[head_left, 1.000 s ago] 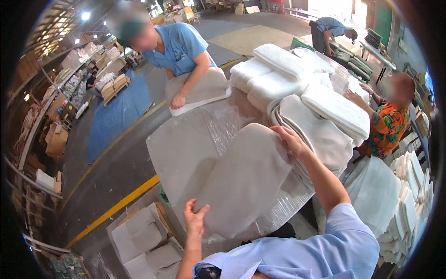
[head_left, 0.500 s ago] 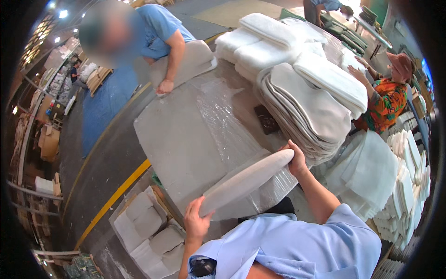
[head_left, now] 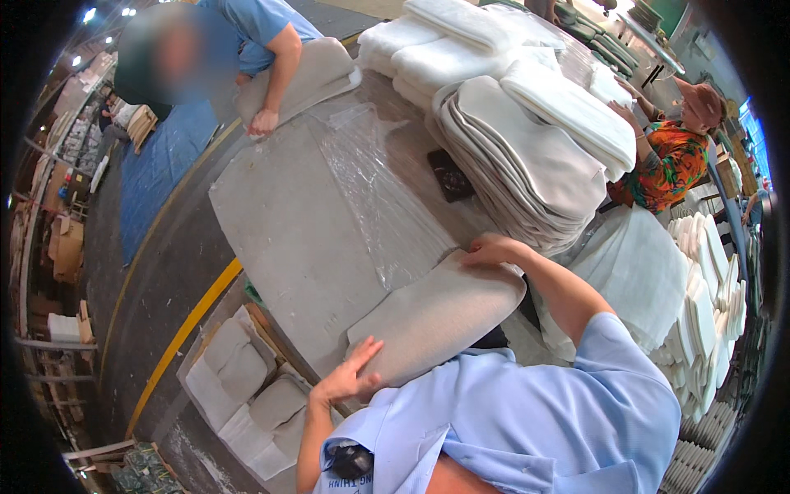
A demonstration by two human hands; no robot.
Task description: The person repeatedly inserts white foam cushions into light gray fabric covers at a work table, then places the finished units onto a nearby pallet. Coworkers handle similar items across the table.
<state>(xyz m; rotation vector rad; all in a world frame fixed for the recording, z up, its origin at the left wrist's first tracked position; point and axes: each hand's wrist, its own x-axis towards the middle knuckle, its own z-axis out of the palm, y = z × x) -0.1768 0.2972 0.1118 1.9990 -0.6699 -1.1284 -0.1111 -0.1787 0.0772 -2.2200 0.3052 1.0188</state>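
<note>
Between both hands, a flat, rounded, pale-grey foam pad.

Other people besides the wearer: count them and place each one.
3, perhaps more hidden: a person in blue leaning on the table at upper left, a person in an orange patterned shirt at right, and a small distant figure far left.

The grey pad at the worktop's near edge looks like matt, felt-like cloth, like the big grey sheet beneath it, while glossy, crinkled clear plastic film covers the middle and soft white foam-like pads pile at the far right corner.
</note>
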